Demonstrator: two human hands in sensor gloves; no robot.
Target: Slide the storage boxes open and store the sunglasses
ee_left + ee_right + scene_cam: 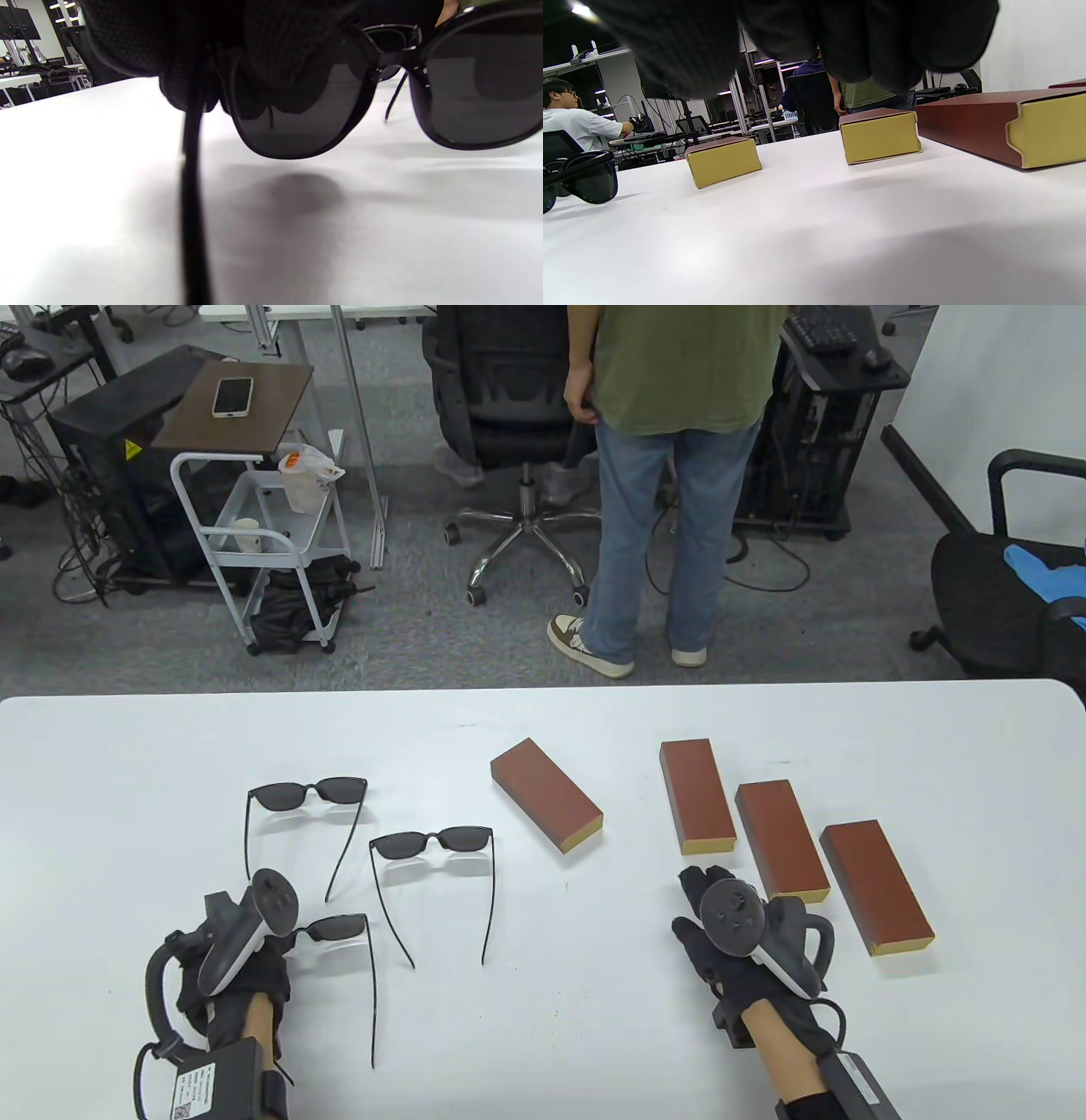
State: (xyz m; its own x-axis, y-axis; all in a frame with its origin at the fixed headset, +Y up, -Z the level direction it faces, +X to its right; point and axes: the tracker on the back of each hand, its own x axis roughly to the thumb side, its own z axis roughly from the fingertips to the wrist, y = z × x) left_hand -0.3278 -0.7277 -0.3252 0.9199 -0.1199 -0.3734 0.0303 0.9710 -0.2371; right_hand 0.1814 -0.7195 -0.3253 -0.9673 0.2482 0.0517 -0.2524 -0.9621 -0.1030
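Left hand (242,976) is set on the nearest sunglasses (339,929), fingers curled over the left lens and hinge — a grasp, it seems. Right hand (738,950) lies flat and released on the counter (543,1035), just short of the boxes. Two more sunglasses (310,793) (433,841) are left lying unfolded. All four storage boxes (547,804) (696,795) (781,840) (876,886) are seen closed — nothing stored yet.

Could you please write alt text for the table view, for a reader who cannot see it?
On a white table, the left hand is at the nearest of three open sunglasses; the right hand rests near four closed brown boxes. A person stands behind.
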